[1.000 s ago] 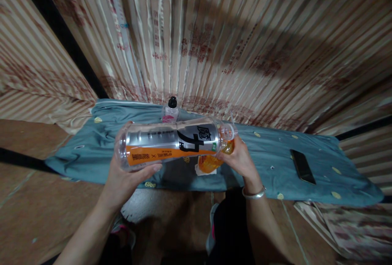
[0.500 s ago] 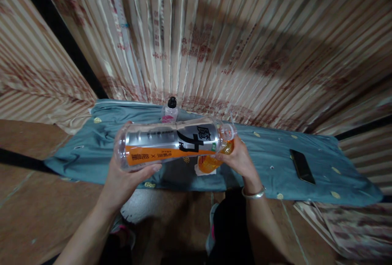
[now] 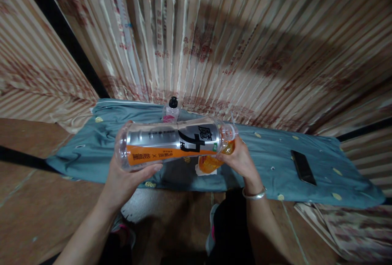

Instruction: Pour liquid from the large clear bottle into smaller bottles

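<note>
My left hand (image 3: 124, 181) is wrapped around the base end of a large clear plastic drink bottle (image 3: 171, 142) with a silver and orange label. The bottle lies almost level in the air, its neck pointing right. My right hand (image 3: 241, 161) grips a smaller bottle of orange liquid (image 3: 209, 164), tilted, just below the neck of the large one. Whether the two mouths touch I cannot make out. Under the orange bottle a white piece of paper (image 3: 211, 172) shows. Behind the large bottle stands a small clear bottle (image 3: 170, 114) with a black cap.
A teal cloth with yellow pineapple prints (image 3: 269, 167) covers the low bench. A black phone (image 3: 303, 168) lies on it at the right. Striped curtains (image 3: 214, 44) hang behind, with a dark pole (image 3: 61, 28) at the left. My feet are on the brown tiled floor (image 3: 27, 203).
The view has shifted very slightly. Both hands keep their grip, and the two bottles stay in almost the same pose.
</note>
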Available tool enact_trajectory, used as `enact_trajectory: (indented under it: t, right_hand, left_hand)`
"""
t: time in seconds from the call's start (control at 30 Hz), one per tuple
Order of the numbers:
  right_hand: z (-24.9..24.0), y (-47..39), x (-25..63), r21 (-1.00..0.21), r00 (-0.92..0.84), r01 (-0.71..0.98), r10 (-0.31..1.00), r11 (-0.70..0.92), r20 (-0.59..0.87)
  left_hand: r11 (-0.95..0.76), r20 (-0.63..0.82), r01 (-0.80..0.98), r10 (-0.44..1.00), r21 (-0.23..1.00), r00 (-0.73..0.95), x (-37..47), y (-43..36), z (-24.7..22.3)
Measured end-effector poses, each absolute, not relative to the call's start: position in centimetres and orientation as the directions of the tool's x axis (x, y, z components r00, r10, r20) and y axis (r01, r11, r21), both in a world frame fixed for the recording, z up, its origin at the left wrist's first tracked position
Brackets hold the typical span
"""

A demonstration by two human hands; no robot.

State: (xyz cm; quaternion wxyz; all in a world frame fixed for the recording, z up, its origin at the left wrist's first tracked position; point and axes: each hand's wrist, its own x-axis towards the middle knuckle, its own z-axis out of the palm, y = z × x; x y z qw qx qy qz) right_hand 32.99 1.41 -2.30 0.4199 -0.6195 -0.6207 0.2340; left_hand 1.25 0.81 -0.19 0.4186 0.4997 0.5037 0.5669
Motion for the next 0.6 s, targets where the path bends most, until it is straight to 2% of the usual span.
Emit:
enact_trajectory:
  t: [0.37,0.6]
  right_hand:
    - [-2.48,1.49,33.08,-0.793,0.110,0.591,0.960,0.145,0.258]
    - [-2.34,1.47,33.14,-0.786,0.110,0.606,0.964,0.127,0.241]
  left_hand:
    - [-0.085,0.098,0.078,0.977,0.993,-0.187,1.53,0.73,0.17]
    - [-0.125,0.139,0.087,0.972,0.988,-0.191,1.33,0.54,0.07]
